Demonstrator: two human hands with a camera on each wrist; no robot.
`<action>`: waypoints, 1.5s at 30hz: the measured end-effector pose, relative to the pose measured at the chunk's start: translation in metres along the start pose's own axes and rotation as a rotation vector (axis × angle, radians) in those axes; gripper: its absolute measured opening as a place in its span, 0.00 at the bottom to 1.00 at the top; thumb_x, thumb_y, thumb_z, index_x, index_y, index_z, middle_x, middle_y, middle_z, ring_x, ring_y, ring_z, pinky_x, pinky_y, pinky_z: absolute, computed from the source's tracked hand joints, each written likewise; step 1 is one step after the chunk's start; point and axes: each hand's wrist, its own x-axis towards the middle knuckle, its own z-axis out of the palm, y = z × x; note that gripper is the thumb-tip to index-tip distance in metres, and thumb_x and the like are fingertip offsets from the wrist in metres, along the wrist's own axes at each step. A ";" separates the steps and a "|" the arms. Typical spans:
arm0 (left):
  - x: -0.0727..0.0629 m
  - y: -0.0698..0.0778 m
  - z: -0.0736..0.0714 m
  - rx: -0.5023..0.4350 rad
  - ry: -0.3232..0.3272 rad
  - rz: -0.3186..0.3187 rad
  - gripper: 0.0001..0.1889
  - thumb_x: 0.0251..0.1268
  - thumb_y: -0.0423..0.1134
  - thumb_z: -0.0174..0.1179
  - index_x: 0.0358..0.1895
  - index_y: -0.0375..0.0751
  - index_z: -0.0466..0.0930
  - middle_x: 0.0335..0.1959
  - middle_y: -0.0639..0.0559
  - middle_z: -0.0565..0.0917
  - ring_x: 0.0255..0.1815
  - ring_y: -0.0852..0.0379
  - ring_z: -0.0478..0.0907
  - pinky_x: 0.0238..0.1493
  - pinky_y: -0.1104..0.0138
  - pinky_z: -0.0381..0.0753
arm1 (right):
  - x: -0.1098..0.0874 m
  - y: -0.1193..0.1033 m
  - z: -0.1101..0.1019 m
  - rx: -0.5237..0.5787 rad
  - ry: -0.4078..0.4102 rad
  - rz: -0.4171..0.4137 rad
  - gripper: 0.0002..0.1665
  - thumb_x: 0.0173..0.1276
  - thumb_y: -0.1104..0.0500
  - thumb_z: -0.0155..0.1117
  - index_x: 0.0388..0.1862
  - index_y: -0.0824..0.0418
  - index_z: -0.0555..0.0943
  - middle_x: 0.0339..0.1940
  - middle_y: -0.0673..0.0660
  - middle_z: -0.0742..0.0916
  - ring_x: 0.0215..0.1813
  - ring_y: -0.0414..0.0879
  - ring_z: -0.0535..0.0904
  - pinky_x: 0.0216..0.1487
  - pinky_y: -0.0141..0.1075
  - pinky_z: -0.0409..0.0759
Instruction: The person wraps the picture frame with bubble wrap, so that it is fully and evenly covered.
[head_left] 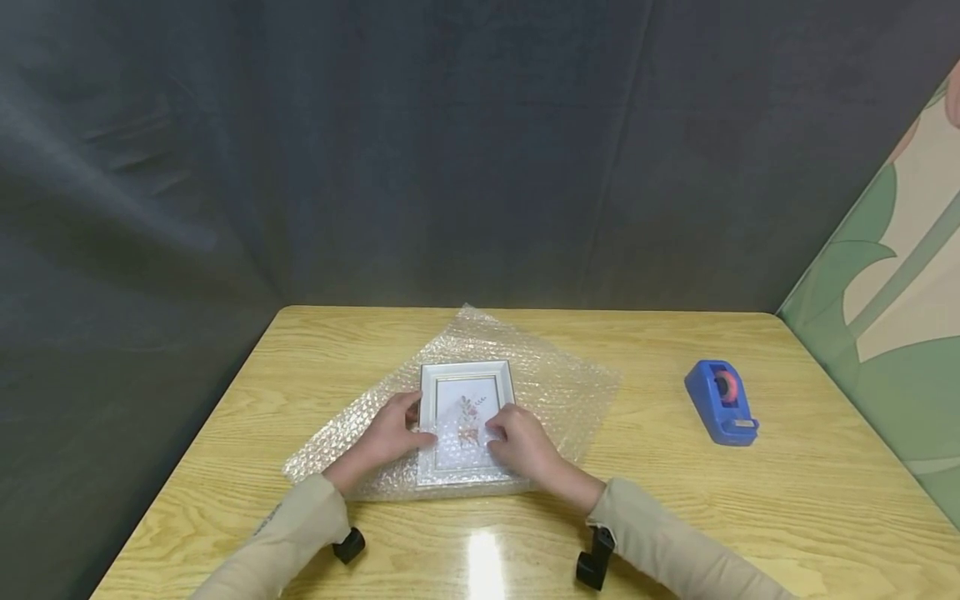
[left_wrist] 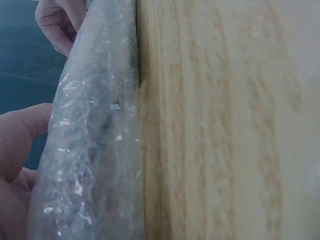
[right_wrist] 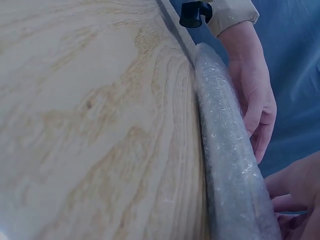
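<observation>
A white picture frame (head_left: 467, 421) lies flat on a sheet of bubble wrap (head_left: 558, 387) near the middle of the worktop (head_left: 675, 500), a little toward the near edge. The near flap of the wrap is folded up over the lower part of the frame, covering the bottom of its leaf print.

The left hand (head_left: 390, 433) rests on the frame's left side, fingers curled over the folded wrap and pinching it against the frame. The right hand (head_left: 521, 442) holds the folded edge of the wrap on the frame's lower right, fingertips bent down on it. In both wrist views the wrap (left_wrist: 90, 150) shows as a rounded fold lying on the wood, with the hands on its far side.

A blue tape dispenser (head_left: 722, 402) stands well apart near the right edge of the worktop. Beige sleeves (head_left: 285, 542) cover both forearms.
</observation>
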 end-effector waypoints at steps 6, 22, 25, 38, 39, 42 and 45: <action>0.001 0.000 0.001 -0.015 0.006 -0.004 0.43 0.43 0.37 0.70 0.64 0.28 0.59 0.55 0.40 0.70 0.46 0.50 0.73 0.46 0.60 0.77 | -0.001 0.005 -0.002 0.081 -0.025 -0.019 0.16 0.43 0.73 0.64 0.36 0.72 0.82 0.25 0.54 0.79 0.27 0.41 0.70 0.28 0.28 0.74; 0.005 -0.004 0.001 -0.029 -0.012 -0.043 0.45 0.42 0.39 0.71 0.67 0.36 0.58 0.55 0.43 0.71 0.47 0.51 0.71 0.47 0.59 0.76 | -0.010 0.031 -0.013 0.147 -0.073 0.024 0.50 0.47 0.61 0.72 0.64 0.78 0.58 0.62 0.73 0.67 0.61 0.62 0.67 0.62 0.47 0.65; 0.005 -0.003 0.001 -0.039 -0.018 -0.040 0.45 0.42 0.39 0.71 0.67 0.35 0.57 0.55 0.43 0.71 0.48 0.50 0.71 0.47 0.60 0.77 | -0.011 0.034 -0.011 0.252 -0.092 0.043 0.49 0.47 0.65 0.71 0.65 0.77 0.57 0.60 0.71 0.71 0.56 0.58 0.73 0.56 0.42 0.73; -0.004 0.008 0.013 -0.049 -0.027 -0.022 0.47 0.39 0.40 0.72 0.66 0.33 0.58 0.54 0.41 0.72 0.48 0.49 0.73 0.45 0.60 0.78 | -0.023 0.033 -0.027 0.184 -0.109 0.098 0.52 0.41 0.62 0.75 0.64 0.75 0.60 0.54 0.67 0.76 0.49 0.53 0.76 0.52 0.43 0.76; -0.005 0.009 0.014 -0.048 -0.023 -0.023 0.47 0.39 0.40 0.72 0.66 0.33 0.58 0.54 0.41 0.72 0.48 0.48 0.73 0.45 0.60 0.78 | -0.020 0.033 -0.030 0.156 -0.113 0.088 0.53 0.41 0.60 0.75 0.65 0.74 0.60 0.55 0.67 0.76 0.51 0.54 0.75 0.54 0.44 0.74; -0.005 0.007 0.014 -0.054 -0.020 -0.021 0.47 0.38 0.40 0.72 0.66 0.33 0.58 0.54 0.41 0.73 0.48 0.48 0.73 0.46 0.59 0.77 | -0.006 0.037 -0.041 0.076 -0.125 0.033 0.52 0.44 0.53 0.74 0.64 0.73 0.61 0.57 0.68 0.75 0.57 0.58 0.71 0.60 0.49 0.68; -0.006 0.006 0.015 -0.052 -0.017 -0.010 0.47 0.38 0.40 0.72 0.66 0.32 0.58 0.55 0.40 0.73 0.48 0.47 0.73 0.47 0.58 0.77 | 0.014 0.049 -0.049 0.025 -0.116 0.011 0.47 0.52 0.50 0.69 0.64 0.72 0.63 0.60 0.68 0.72 0.62 0.61 0.66 0.64 0.52 0.62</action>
